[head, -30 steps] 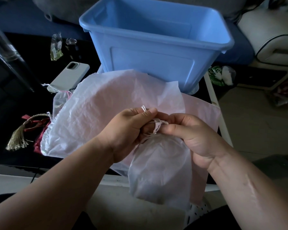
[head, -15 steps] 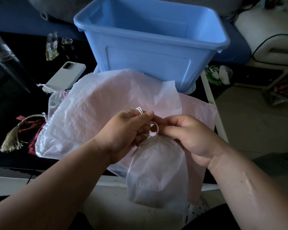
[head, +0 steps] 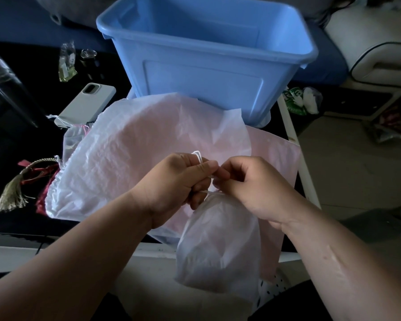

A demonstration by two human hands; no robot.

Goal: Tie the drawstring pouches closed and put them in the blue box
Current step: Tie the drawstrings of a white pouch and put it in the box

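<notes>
A small sheer white pouch (head: 218, 246) hangs below my hands, its neck gathered, in front of the table edge. My left hand (head: 171, 181) pinches its white drawstring (head: 197, 155), a loop of which sticks up above the fingers. My right hand (head: 248, 184) pinches the string from the other side, fingertips meeting the left's. Behind them a large white pouch (head: 130, 154) lies flat on a pink one (head: 273, 158). The blue box (head: 208, 54) stands open at the back, nothing visible inside.
A phone (head: 88, 103) lies left of the box on the dark table. Another small sheer pouch (head: 73, 140) and a red pouch with a gold tassel (head: 12, 195) lie at the left. The table's white right edge (head: 296, 144) borders the floor.
My hands have drawn closer together at the pouch's neck, and the string loop between them has tightened. The pouch hangs much as before.
</notes>
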